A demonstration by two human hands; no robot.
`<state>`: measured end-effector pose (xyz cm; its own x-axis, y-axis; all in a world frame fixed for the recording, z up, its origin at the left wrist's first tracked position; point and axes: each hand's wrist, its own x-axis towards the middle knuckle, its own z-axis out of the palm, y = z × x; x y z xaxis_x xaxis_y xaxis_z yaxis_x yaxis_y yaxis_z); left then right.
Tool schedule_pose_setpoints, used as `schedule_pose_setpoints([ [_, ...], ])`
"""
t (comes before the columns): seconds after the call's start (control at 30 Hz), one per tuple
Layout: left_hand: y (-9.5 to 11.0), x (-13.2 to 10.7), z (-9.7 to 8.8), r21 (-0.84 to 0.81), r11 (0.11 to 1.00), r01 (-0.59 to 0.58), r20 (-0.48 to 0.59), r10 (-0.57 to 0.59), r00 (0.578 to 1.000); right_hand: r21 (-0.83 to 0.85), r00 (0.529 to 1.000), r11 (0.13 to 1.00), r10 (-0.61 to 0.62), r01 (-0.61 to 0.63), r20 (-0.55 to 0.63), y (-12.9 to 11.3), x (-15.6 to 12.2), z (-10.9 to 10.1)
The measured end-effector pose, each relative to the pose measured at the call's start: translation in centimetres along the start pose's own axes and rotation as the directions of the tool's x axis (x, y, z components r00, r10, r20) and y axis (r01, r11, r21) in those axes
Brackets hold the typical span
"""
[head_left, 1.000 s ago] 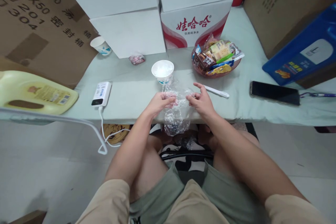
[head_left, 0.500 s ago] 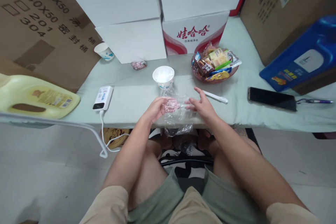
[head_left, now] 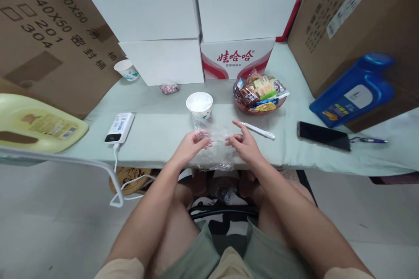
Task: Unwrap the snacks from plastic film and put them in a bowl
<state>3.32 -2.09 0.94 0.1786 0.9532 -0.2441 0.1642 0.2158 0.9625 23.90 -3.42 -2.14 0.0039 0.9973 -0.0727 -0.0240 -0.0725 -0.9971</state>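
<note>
Crinkled clear plastic film (head_left: 216,157) stretches between my two hands, just above the table's front edge. The fingers of my left hand (head_left: 190,147) are closed on its left side, and a bit of pinkish stuff shows by the fingertips, mostly hidden. My right hand (head_left: 245,143) pinches the film's other side between thumb and fingers, with the index finger pointing out. Directly beyond the film stands a paper cup (head_left: 200,109) with whitish, clear contents. A white plastic utensil (head_left: 260,131) lies just past my right hand. Farther back rests a pink-speckled wrapped lump (head_left: 169,89).
Right of the cup, a bowl (head_left: 258,111) holds packaged snacks. A phone (head_left: 324,136), a pen (head_left: 369,140) and a blue bottle (head_left: 355,91) are at right. At left are a power bank (head_left: 120,128), another paper cup (head_left: 127,70) and a yellow jug (head_left: 49,124). Boxes stand behind.
The pink-speckled lump at my left fingers, plainly visible before, is now mostly hidden. My left fingers have curled in, and my right fingers have closed onto the film. The view has shifted slightly.
</note>
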Motion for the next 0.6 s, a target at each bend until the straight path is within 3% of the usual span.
schedule_pose_setpoints([
  [0.1, -0.1, -0.4, 0.4, -0.007, 1.000, -0.026, -0.134, 0.025, 0.991, -0.014, 0.979, 0.994, -0.113, 0.112, -0.168, -0.2, -0.1, 0.1],
  [0.17, -0.3, -0.4, 0.6, -0.030, 0.996, -0.080, -0.166, 0.074, 0.983, -0.014, 0.967, 0.989, -0.150, 0.150, -0.207, -0.5, -0.3, 0.1],
  [0.3, -0.4, -0.3, 0.8, -0.008, 0.976, -0.216, -0.077, 0.215, 0.974, -0.022, 0.981, 0.985, -0.171, 0.170, -0.087, -0.9, -0.9, -0.3],
  [0.43, -0.3, -0.2, 0.6, 0.010, 0.949, -0.314, -0.065, 0.314, 0.947, -0.117, 0.999, 0.992, -0.043, 0.040, -0.026, -0.7, -1.2, -0.4],
  [0.53, 0.0, -0.2, 0.4, -0.062, 0.956, -0.287, -0.101, 0.280, 0.955, -0.014, 0.999, 0.999, -0.035, 0.035, 0.013, -0.7, -1.1, -0.2],
  [0.6, 0.2, -0.2, 0.3, -0.145, 0.975, -0.166, -0.082, 0.156, 0.984, 0.049, 0.997, 0.996, -0.078, 0.077, 0.016, -0.6, -1.1, 0.0],
])
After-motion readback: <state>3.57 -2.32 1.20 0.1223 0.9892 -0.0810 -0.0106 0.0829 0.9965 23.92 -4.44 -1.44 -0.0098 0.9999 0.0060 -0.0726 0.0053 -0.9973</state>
